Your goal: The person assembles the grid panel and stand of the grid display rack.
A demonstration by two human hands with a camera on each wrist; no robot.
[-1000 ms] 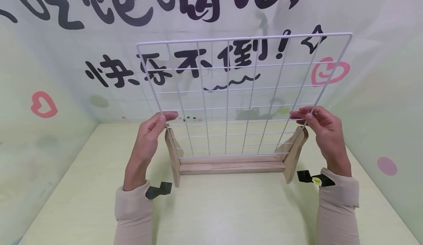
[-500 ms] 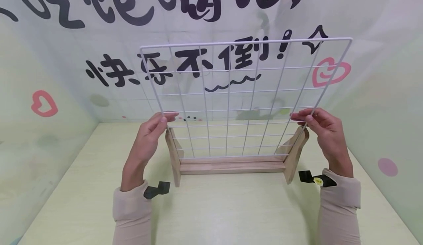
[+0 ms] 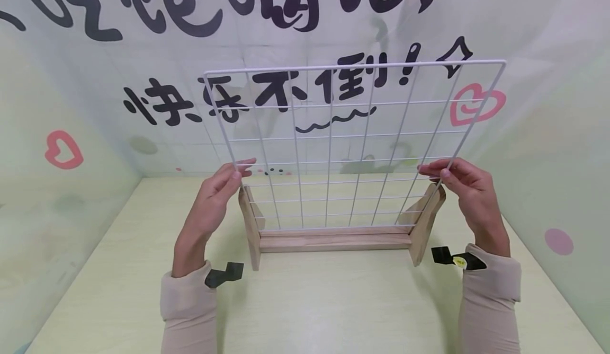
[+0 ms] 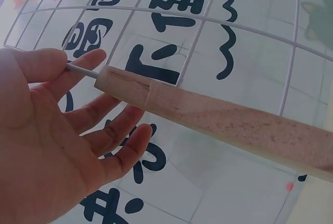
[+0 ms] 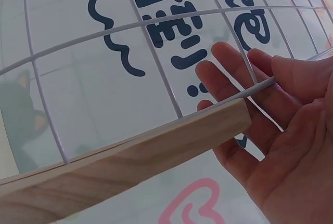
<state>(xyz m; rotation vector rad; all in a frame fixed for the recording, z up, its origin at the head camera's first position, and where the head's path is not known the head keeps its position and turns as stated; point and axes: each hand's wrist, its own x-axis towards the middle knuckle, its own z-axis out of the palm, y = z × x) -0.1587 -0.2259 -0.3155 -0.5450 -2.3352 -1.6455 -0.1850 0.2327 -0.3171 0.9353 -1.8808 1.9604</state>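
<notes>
A white wire grid panel (image 3: 355, 67) stands between the two side pieces of a wooden stand (image 3: 333, 243), its lower edge down at the stand's crossbar. My left hand (image 3: 212, 200) pinches the grid's left side wire between thumb and index finger, just above the top of the left wooden side piece (image 4: 229, 117); its other fingers are spread behind. On the opposite side, my right hand (image 3: 476, 195) holds the right side wire between thumb and fingers, right at the upper end of the right wooden side piece (image 5: 156, 143). The fingers of both hands partly reach behind the wires.
The stand is on a pale wood-grain table (image 3: 310, 306). Behind it rises a white backdrop (image 3: 86, 89) with large black characters and pink hearts, and similar panels close off both sides. Black straps with small mounts (image 3: 224, 275) sit at both sleeve cuffs.
The grid's top edge has come down slightly in the head view, with both hands still holding its sides. My left forearm has shifted a little to the left.
</notes>
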